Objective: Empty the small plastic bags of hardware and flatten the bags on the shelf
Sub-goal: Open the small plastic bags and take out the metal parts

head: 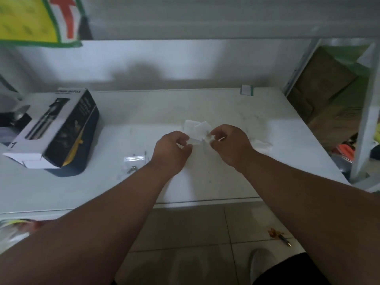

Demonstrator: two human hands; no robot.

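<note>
Both hands, left hand [174, 148] and right hand [228, 144], held a small clear bag [197, 138] just above the shelf [277, 140], fingers pinching its ends, seemingly mid-emptying; next would likely come tipping out hardware, then pressing it flat beside another bag [135, 159].

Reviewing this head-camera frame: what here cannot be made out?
- Contents of the small clear plastic bag: blurred, partly covered by the left hand and right hand.
- Print on the black-and-white bottle box: too blurred.
- Small metal hardware piece: too small to identify.
</note>
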